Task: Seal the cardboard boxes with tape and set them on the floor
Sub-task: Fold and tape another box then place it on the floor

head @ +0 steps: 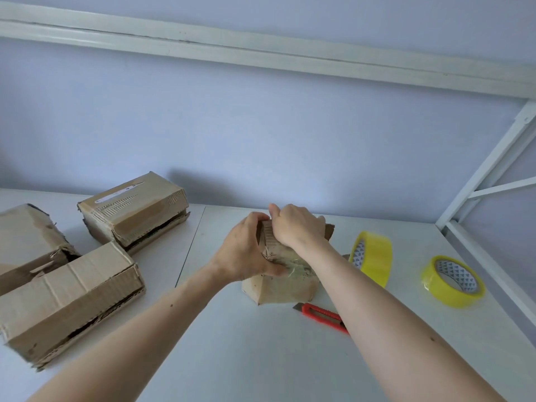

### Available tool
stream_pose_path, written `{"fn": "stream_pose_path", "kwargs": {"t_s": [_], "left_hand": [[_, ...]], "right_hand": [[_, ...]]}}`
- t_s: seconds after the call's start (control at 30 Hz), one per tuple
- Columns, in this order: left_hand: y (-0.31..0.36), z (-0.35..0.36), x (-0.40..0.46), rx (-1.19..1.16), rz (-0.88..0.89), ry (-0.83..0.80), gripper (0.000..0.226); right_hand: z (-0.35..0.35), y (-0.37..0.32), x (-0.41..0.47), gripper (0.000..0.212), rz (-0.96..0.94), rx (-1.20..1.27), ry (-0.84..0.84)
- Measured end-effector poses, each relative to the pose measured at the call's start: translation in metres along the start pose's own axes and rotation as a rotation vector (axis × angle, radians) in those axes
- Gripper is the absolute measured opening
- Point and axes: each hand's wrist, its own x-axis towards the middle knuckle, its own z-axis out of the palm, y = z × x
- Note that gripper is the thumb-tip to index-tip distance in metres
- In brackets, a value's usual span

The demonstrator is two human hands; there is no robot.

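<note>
Near the middle of the white bench (261,358), seen from the head camera: a small cardboard box (285,285), worn and crumpled, resting on the surface with old clear tape across its near face. Left hand (246,250) curled round the box's left upper part, thumb pressed on the taped front. Right hand (295,224) laid over the top from the right, fingers bent down onto the upper flap; both hands holding the box.

Just in front of the box, lying flat on the bench: a red utility knife (323,316), partly hidden under the right forearm. Right of the box: an upright yellow tape roll (374,255), standing on its edge near the box. Farther right, well apart from the box: a second yellow tape roll (454,281), lying tilted on its side.

On the left part of the bench: three larger cardboard boxes close together. Rear box (133,210) with a printed label strip on top. Far-left box (26,242) cut by the frame edge, torn along its rim. Front box (69,303) with side flaps gaping.

Behind everything: a pale blue wall (261,126) and a white metal frame (493,169) at right.
</note>
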Motion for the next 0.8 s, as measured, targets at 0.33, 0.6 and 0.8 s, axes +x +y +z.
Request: {"fn": "stream_pose_path", "kwargs": {"t_s": [0.33, 0.6, 0.8], "left_hand": [[-0.003, 0.004, 0.001, -0.018, -0.028, 0.004, 0.106], [0.000, -0.001, 0.001, -0.020, -0.050, -0.013, 0.096], [0.003, -0.003, -0.001, -0.032, -0.071, -0.011, 0.097]], "right_hand": [[0.001, 0.010, 0.012, 0.050, 0.016, 0.092, 0.027], [0.003, 0.017, -0.006, 0.061, -0.039, -0.060, -0.051], [0.001, 0.020, -0.014, 0.064, -0.095, -0.057, -0.091]]}}
